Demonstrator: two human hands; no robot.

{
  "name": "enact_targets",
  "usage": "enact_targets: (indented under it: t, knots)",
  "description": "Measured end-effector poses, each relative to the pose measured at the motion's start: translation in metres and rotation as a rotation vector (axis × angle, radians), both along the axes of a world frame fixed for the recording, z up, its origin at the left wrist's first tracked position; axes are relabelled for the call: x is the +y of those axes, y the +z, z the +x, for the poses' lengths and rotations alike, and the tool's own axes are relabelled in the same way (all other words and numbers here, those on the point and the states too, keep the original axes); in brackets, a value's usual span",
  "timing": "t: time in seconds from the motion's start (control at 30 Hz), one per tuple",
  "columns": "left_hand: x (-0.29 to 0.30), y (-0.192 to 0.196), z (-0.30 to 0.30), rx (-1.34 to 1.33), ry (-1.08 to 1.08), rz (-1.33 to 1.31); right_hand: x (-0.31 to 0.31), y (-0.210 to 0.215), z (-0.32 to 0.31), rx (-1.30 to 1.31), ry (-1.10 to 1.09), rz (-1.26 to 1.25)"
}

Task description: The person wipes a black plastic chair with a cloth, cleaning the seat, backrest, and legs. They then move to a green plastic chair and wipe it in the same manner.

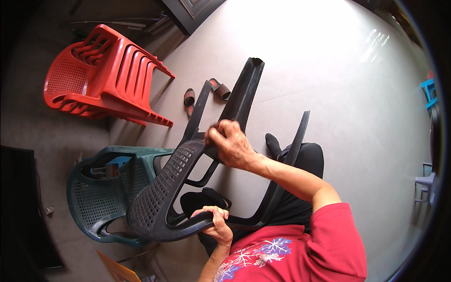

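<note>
A black plastic chair [157, 207] with a perforated back lies tipped over in front of me, its legs pointing away and up. My left hand [217, 224] is closed around its near armrest. My right hand [230, 143] is curled into a fist against the chair's far side, close to where a leg begins. Its fingers are slightly blurred, and whatever they may hold is hidden. My legs in black trousers show beneath and behind the chair frame.
A green plastic chair [98, 207] stands right behind the black one at left. Stacked red chairs [122, 70] are at the far left. A pair of slippers [219, 89] lies on the pale floor. Blue [429, 91] and lilac stools [425, 183] stand at the right edge.
</note>
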State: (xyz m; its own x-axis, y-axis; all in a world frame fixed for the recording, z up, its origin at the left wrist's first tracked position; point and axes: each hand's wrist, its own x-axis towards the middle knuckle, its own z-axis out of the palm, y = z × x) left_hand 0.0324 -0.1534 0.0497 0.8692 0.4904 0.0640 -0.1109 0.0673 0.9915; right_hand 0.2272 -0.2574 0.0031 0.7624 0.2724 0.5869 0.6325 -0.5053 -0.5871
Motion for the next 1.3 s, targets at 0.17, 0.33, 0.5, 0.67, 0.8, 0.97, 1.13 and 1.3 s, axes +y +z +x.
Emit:
enact_targets:
  t: [0.17, 0.33, 0.5, 0.67, 0.8, 0.97, 1.13, 1.3]
  knots:
    - [-0.003, 0.0, -0.003, 0.033, 0.006, -0.016, -0.041, 0.007, 0.006, -0.157, 0.321, -0.11]
    - [-0.004, 0.002, -0.001, 0.004, 0.007, -0.004, -0.073, -0.009, 0.073, -0.206, -0.005, -0.248]
    - [-0.003, 0.001, -0.001, -0.002, 0.002, -0.011, -0.103, -0.017, 0.135, 0.031, -0.485, -0.433]
    - [-0.003, -0.002, -0.002, -0.008, -0.008, -0.015, -0.086, -0.009, 0.144, 0.215, -0.803, -0.465]
    - [-0.003, -0.001, 0.002, -0.042, -0.013, -0.01, -0.068, -0.001, 0.1, 0.225, -0.51, -0.333]
    - [-0.003, -0.002, 0.002, -0.044, -0.015, 0.001, -0.031, -0.01, -0.001, -0.085, -0.188, 0.059]
    - [-0.007, 0.003, 0.005, -0.027, -0.001, -0.014, -0.046, -0.03, -0.093, 0.16, -0.343, 0.183]
    - [-0.003, -0.002, 0.005, -0.06, 0.013, -0.027, -0.076, -0.05, -0.154, 0.632, -0.476, -0.278]
